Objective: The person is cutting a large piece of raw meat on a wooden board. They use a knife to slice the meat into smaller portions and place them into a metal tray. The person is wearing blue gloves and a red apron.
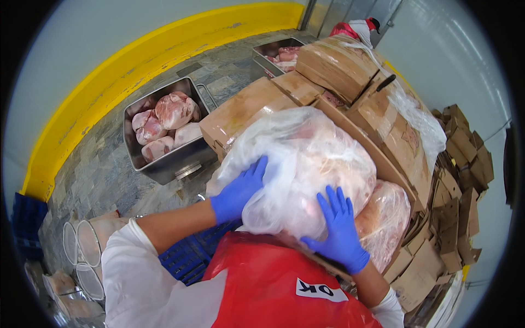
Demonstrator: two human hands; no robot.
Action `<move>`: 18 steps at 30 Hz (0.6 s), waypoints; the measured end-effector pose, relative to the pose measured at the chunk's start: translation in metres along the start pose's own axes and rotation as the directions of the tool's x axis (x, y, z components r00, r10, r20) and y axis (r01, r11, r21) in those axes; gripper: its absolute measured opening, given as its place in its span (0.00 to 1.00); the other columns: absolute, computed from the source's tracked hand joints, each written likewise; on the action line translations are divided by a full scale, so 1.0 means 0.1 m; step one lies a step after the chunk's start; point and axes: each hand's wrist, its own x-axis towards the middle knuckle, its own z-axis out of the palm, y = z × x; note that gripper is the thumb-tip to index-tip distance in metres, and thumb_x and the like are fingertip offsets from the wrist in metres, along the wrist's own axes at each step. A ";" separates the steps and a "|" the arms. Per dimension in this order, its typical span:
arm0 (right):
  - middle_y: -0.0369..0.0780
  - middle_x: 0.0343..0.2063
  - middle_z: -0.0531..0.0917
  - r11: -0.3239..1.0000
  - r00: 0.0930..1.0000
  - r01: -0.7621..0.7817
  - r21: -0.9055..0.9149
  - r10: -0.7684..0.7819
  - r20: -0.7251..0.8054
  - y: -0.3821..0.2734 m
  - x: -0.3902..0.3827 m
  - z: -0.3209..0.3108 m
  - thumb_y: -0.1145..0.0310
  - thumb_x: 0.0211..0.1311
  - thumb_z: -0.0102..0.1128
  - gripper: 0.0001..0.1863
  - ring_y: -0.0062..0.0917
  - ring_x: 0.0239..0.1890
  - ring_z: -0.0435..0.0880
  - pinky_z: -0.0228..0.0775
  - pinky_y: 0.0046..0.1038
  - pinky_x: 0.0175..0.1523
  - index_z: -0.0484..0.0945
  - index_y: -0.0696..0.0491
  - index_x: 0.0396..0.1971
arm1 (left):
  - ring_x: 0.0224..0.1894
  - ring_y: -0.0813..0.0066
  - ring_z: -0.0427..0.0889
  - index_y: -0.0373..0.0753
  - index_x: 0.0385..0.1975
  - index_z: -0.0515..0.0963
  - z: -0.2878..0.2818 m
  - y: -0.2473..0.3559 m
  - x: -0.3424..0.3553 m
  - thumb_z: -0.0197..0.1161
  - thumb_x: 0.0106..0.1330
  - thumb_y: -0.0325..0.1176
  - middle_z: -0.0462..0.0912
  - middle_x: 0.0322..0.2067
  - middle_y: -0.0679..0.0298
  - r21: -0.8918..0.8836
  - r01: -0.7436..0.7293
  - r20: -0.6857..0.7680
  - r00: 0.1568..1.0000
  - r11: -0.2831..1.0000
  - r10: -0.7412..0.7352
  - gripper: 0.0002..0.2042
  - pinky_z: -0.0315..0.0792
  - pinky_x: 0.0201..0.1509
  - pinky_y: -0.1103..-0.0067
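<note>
A large chunk of pale meat in clear plastic wrap [333,158] lies on top of an open cardboard box in front of me. My left hand [239,191], in a blue glove, rests on the left side of the plastic with its fingers stretched out. Against the near right side of the same bundle, my blue-gloved right hand [340,232] lies flat with spread fingers. A second plastic-wrapped piece of meat [387,213] sits to the right of that hand, partly covered by the first. The underside of the large bundle is hidden.
Beyond the bundle are stacked cardboard boxes [333,60] with a dark handle [386,82] sticking up. A steel bin of meat [180,164] stands left, another bin [265,66] farther off. Flattened cardboard [421,268] lies right, a blue crate [188,257] below. Another person [358,30] bends at the back.
</note>
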 end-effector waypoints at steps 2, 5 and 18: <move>0.55 0.74 0.56 0.998 0.999 -0.012 0.066 0.015 -0.044 0.09 0.07 -0.06 0.45 0.44 0.76 0.58 0.58 0.77 0.48 0.41 0.59 0.77 0.59 0.54 0.74 | 0.69 0.35 0.65 0.24 0.69 0.60 -0.04 0.00 0.23 0.58 0.67 0.41 0.56 0.68 0.26 0.129 -0.070 0.061 0.996 0.989 0.063 0.35 0.66 0.70 0.60; 0.55 0.74 0.56 0.998 0.997 0.046 -0.031 -0.047 -0.058 0.09 0.24 -0.25 0.44 0.42 0.78 0.60 0.57 0.77 0.48 0.40 0.58 0.77 0.59 0.53 0.74 | 0.66 0.47 0.71 0.29 0.66 0.67 -0.01 0.07 0.38 0.60 0.69 0.37 0.66 0.66 0.38 -0.269 -0.051 -0.080 0.996 0.962 0.030 0.28 0.67 0.70 0.65; 0.55 0.75 0.53 0.987 0.989 0.096 -0.127 -0.109 -0.098 -0.06 0.03 0.34 0.38 0.41 0.76 0.65 0.56 0.78 0.48 0.36 0.62 0.77 0.52 0.52 0.77 | 0.60 0.58 0.78 0.44 0.62 0.77 -0.54 1.25 -1.18 0.59 0.72 0.36 0.80 0.59 0.54 -0.625 0.497 0.166 0.838 0.602 -0.520 0.19 0.69 0.67 0.67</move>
